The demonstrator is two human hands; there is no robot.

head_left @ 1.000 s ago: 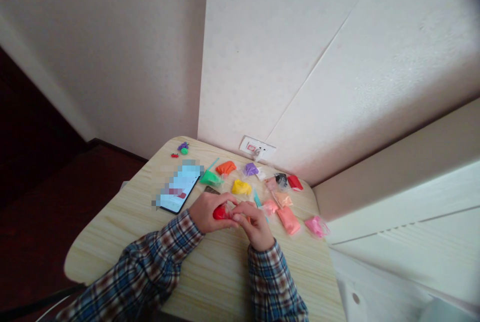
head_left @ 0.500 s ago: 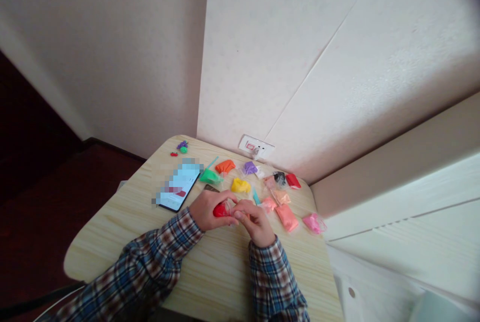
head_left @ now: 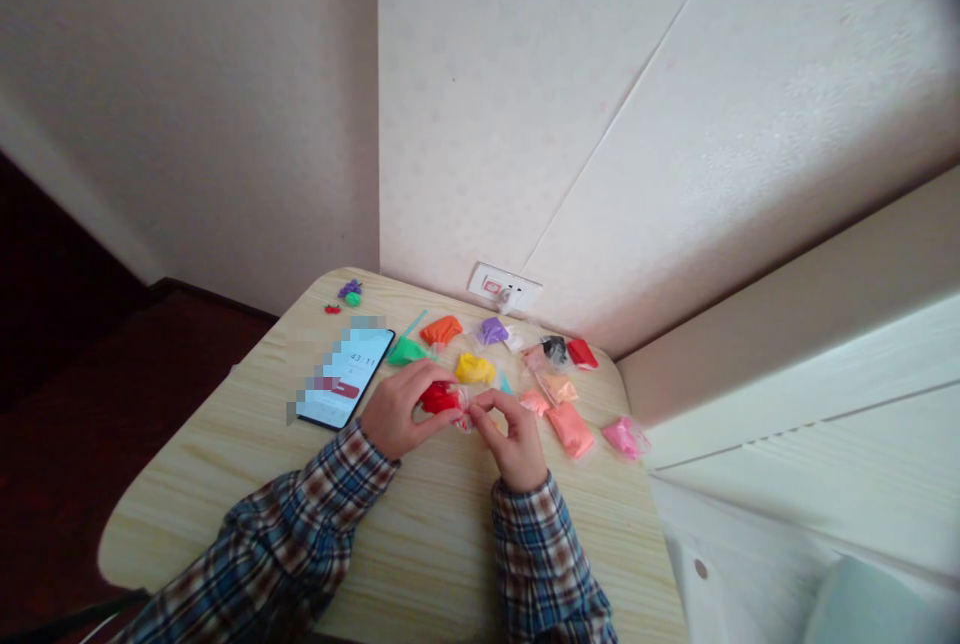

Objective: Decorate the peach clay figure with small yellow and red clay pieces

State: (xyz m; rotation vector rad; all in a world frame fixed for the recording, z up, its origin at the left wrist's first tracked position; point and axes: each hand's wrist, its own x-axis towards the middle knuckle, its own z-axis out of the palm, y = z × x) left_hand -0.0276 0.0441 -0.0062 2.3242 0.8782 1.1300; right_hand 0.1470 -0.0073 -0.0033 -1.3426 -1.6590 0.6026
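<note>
A clear bag of red modelling clay (head_left: 441,398) is held between my two hands over the table. My left hand (head_left: 397,411) curls round the bag, with the thumb below and the fingers above. With thumb and forefinger, my right hand (head_left: 510,434) pinches the bag's clear plastic end. Just beyond the hands lie bags of yellow clay (head_left: 475,368), green clay (head_left: 408,351) and orange clay (head_left: 442,330). Bags of coral clay (head_left: 571,429) and pink clay (head_left: 624,437) are to the right of my right hand.
A phone (head_left: 347,379) lies left of my hands on the wooden table (head_left: 202,464). Small purple, green and red clay shapes (head_left: 350,290) sit at the far left corner. Purple, black and red clay bags (head_left: 582,354) line the back, below a wall socket (head_left: 504,286).
My hands have drawn slightly apart, and more of the red clay bag shows between them. The whole view has shifted a little.
</note>
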